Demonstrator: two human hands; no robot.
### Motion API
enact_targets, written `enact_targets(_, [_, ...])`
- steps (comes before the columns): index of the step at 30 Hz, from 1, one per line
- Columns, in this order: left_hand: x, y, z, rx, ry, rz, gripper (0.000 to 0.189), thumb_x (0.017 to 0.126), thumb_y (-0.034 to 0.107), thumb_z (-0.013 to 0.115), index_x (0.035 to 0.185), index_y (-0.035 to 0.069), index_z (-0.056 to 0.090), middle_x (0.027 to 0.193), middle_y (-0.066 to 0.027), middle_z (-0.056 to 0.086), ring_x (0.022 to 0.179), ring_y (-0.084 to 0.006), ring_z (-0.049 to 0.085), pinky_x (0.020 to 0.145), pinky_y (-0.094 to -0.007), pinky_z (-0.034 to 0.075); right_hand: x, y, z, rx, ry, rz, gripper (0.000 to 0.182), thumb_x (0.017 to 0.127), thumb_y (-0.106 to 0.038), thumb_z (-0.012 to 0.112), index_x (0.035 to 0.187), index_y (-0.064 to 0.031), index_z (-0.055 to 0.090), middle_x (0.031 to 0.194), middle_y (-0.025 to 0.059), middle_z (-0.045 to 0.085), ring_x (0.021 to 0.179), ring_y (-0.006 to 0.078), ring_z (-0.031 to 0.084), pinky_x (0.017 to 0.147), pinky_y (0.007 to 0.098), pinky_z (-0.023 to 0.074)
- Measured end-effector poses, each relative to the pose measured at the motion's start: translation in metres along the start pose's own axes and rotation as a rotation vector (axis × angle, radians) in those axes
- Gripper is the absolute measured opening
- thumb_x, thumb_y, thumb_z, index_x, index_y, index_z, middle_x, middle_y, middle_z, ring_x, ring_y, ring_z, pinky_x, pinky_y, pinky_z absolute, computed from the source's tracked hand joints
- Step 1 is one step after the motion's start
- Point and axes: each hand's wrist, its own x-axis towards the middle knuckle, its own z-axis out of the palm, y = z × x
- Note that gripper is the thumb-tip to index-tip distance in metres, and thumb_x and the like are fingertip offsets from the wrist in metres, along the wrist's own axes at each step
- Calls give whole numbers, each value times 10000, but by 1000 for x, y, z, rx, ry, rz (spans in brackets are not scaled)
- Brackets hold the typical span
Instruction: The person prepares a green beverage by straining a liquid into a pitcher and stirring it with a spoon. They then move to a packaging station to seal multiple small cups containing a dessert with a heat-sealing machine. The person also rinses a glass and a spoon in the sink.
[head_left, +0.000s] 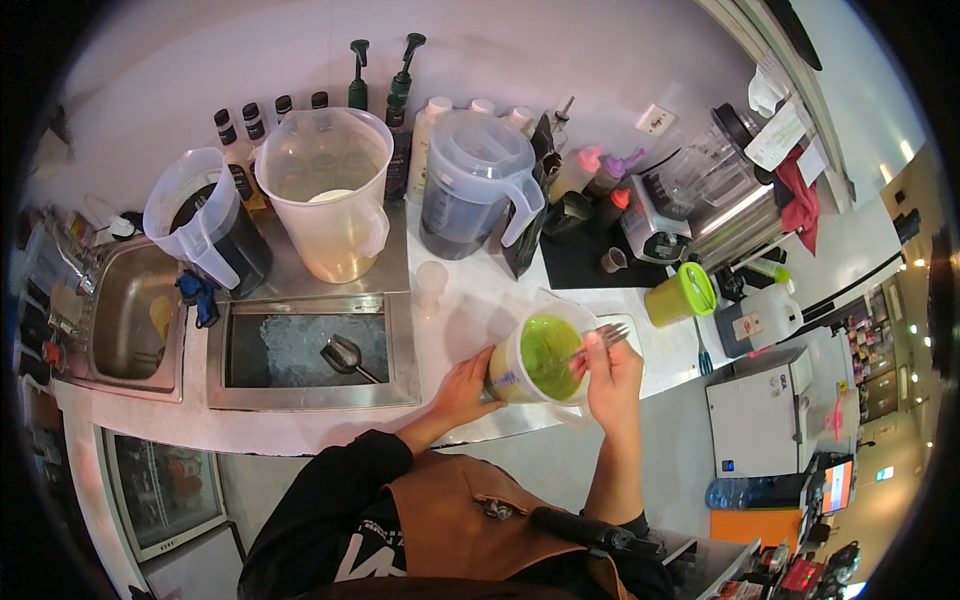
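A translucent plastic pitcher (504, 371) stands tilted on the white counter, with bright green liquid (551, 352) inside. My left hand (466, 386) grips the pitcher's left side. Over the rim, my right hand (613, 379) holds a metal utensil (613, 334), its tined end pointing up past my fingers. The utensil's lower end dips into the green liquid, so its shape is hidden. Beyond the pitcher's right side lies a white flat object (624, 326), partly covered by my hand.
At left are a steel sink (127, 322) and an ice bin (217, 390) with a metal scoop (342, 354). Large pitchers of dark (244, 251) and pale liquid (322, 232) and a lidded jug (472, 187) line the back. A green-lidded container (670, 300) and a blender (701, 172) stand right.
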Motion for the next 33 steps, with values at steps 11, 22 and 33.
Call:
enact_targets(11, [2,0,2,-25,-10,-21,1071,645,326,841,1472,13,237,1436,-197,403,1295,-354,427,1089,-427,332,1,6,2,-59,72,-92,270,1005,-179,513,846,33,565,688,65,599,597,120,578,558,261,472])
enact_targets(22, [-1,1,0,-15,-16,-39,1077,648,351,836,1478,26,232,1432,-200,413,1278,-377,439,1081,-433,345,-3,1,2,113,104,46,276,991,-157,516,809,43,571,682,104,577,575,143,576,537,292,451])
enact_targets(33, [-7,12,-3,-99,-190,-182,964,725,420,790,1434,-13,302,1278,-277,523,1181,-397,525,1000,-425,434,-14,29,-14,247,82,186,258,1005,-215,521,870,-3,578,688,26,564,577,73,516,530,234,422])
